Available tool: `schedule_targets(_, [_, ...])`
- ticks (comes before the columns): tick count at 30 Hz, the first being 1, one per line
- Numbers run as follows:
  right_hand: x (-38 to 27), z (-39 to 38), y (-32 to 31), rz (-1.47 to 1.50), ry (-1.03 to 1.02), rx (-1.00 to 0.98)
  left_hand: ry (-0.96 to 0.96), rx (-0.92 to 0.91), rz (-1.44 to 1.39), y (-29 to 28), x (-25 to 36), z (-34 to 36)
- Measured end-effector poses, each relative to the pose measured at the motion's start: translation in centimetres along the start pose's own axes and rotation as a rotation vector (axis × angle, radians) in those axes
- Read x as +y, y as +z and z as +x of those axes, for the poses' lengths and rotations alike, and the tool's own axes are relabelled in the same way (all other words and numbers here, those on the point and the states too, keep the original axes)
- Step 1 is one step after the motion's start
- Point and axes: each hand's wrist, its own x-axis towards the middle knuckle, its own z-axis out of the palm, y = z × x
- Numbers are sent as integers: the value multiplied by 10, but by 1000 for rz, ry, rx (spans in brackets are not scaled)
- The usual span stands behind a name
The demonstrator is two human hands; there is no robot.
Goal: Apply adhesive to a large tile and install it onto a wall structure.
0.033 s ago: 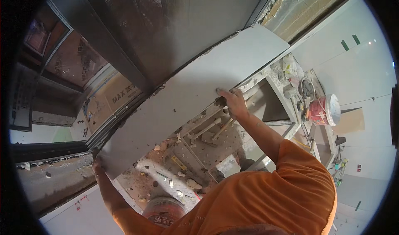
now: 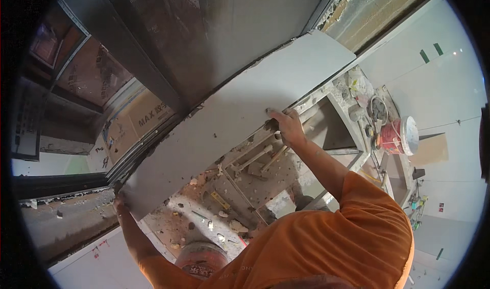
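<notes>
I see the bare right hand (image 2: pixel 289 127) gripping the near edge of a long, flat, pale-grey slab (image 2: pixel 219 123); the bare left hand (image 2: pixel 120 205) meets its left end, grip unclear; the slab lies along a dark metal window frame (image 2: pixel 138 44); I judge this as positioning, calling next for even, two-handed pressure.

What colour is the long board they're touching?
Pale greyish white; the board shows best in the head view.
</notes>
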Motion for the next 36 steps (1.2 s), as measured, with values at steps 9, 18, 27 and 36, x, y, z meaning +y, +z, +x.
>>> schedule_targets(9, [-3,1,11,34,78,4,-3,-83,24,-6,-14,16])
schedule_targets(18, [34,33,-15,-1077,-464,88,241,-105,229,-4,-2,-24])
schedule_targets(27, [24,39,-3,95,62,18,-149,985,-66,-57,148,-252])
schedule_targets(36, [15,41,3,-5,42,-2,-305,830,-1193,6,258,-331])
